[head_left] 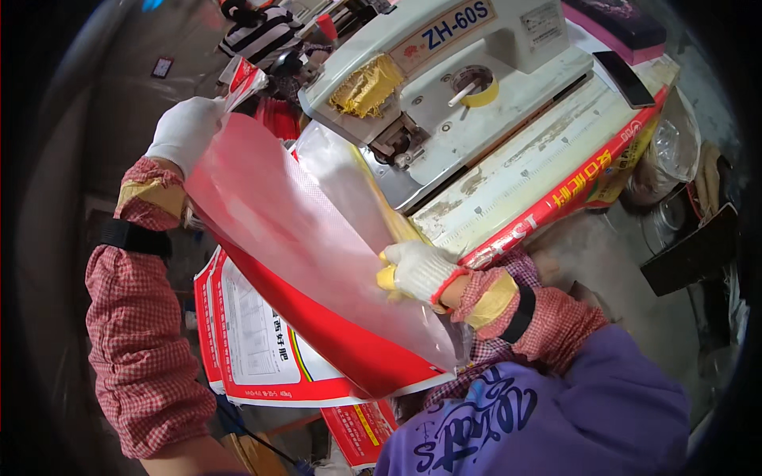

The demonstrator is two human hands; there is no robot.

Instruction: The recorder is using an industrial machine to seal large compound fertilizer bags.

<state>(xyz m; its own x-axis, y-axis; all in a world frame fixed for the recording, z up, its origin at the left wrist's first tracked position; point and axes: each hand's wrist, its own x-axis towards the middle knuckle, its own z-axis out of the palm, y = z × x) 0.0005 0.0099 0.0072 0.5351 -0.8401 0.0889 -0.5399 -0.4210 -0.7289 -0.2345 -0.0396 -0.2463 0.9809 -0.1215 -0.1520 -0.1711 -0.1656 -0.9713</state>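
Observation:
A large red and white woven plastic sack [274, 194] stretches between my two hands, its mouth spread so that the pale pink inside shows. My left hand [189, 133], in a white glove, is closed on the sack's far left edge; its fingertips are mostly hidden. My right hand [417, 270], in a white knit glove with yellow fingertips, pinches the sack's near right edge, where a clear plastic liner [452, 337] shows. Just beyond the sack stands a grey industrial sewing machine [520, 91], its needle area [401, 147] close to the sack.
A worn white work table [508, 163] with a red strip along its front holds the machine. A dark phone [625, 79] and a black and pink box [623, 28] lie at the back right. More printed sacks [266, 325] hang below. Another person [258, 33] in stripes is at the far left.

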